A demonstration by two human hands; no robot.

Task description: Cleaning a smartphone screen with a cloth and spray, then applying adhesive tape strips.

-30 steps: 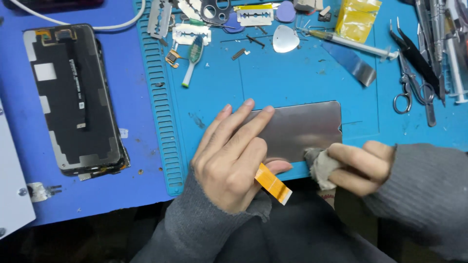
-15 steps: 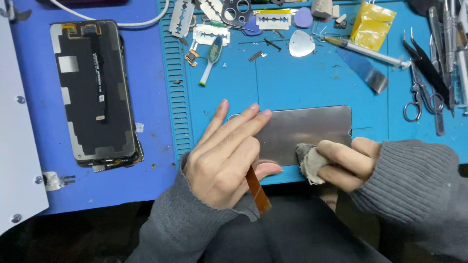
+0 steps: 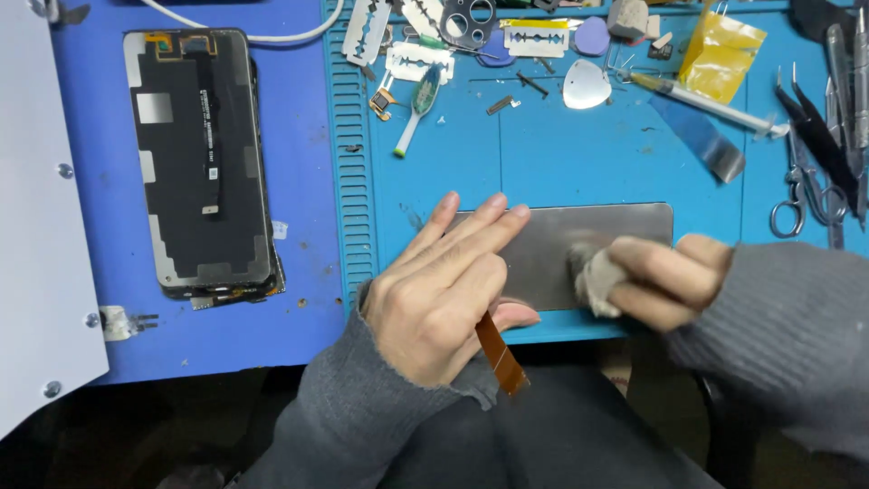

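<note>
Fingers (image 3: 471, 226) flat on panel (image 3: 579, 235)

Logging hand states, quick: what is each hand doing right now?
Left hand: open, fingers flat, pressing down the grey metal plate.
Right hand: closed on a small grey cloth wad, held against the plate.

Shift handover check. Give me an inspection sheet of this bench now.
Surface: blue mat over darker blue pad.
Job's things: grey metal plate flat on mat; orange flex strip off its near edge.
Clutter: razor blades, scissors, syringe, picks, opened phone.
Grippers: left hand flat on plate; right hand pinches grey cloth against it.
Cables: white cable.
Surroundings: white panel.
</note>
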